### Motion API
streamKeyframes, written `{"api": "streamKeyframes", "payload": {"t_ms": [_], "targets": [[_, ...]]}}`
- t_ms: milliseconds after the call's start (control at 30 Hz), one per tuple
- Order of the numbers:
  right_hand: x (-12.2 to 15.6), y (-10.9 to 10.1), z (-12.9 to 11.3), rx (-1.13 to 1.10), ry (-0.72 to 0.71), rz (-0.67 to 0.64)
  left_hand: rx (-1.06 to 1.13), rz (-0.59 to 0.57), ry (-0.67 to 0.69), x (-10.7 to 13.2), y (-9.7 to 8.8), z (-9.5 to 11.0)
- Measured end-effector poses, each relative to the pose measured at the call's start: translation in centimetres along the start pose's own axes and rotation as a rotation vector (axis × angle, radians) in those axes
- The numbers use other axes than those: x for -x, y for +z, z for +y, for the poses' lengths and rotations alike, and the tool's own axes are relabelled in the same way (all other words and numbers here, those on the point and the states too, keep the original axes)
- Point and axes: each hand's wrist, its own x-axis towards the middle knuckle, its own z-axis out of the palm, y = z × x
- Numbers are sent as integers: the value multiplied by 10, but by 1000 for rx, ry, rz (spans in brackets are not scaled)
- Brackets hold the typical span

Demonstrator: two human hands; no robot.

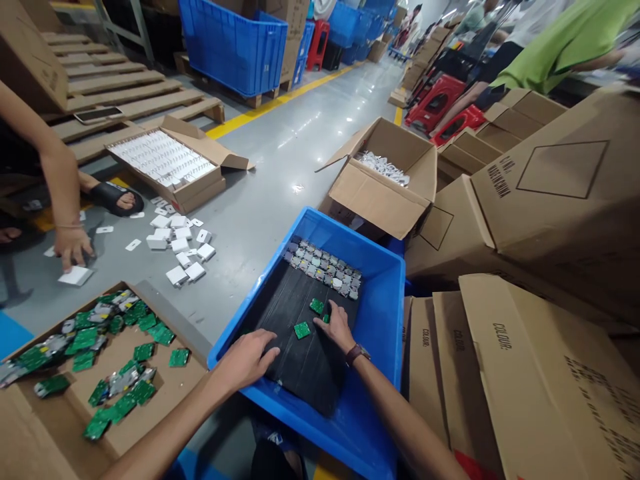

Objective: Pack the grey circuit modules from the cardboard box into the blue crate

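A blue plastic bin (385, 293) in front of me holds a black ribbed tray (300, 373). Two rows of small grey parts (323, 265) fill the tray's far end. My left hand (247, 360) rests palm down on the tray's near left side, fingers curled. My right hand (336, 327) presses on the tray's middle, fingertips on a small green circuit board; how it grips is hidden. Two more green boards (301, 330) (317, 306) lie loose just beside that hand.
An open carton (55, 427) at lower left holds many green boards (125, 387). Another person's hand (73, 250) touches a white card on the floor, near white blocks (177, 247). Open cartons (385, 193) and stacked boxes (540, 373) crowd the right.
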Motion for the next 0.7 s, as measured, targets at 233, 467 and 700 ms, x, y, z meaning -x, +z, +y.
{"api": "streamKeyframes", "payload": {"t_ms": [233,467,700], "targets": [[-17,-4,-30,-94,-148,-15,-21,-7,3,0,-1,1],[-56,28,-120,-853,74,-236,-46,-35,-6,0,-4,5],[-80,48,-150,-772,210,-168,-54,-28,-16,1,-4,6]]}}
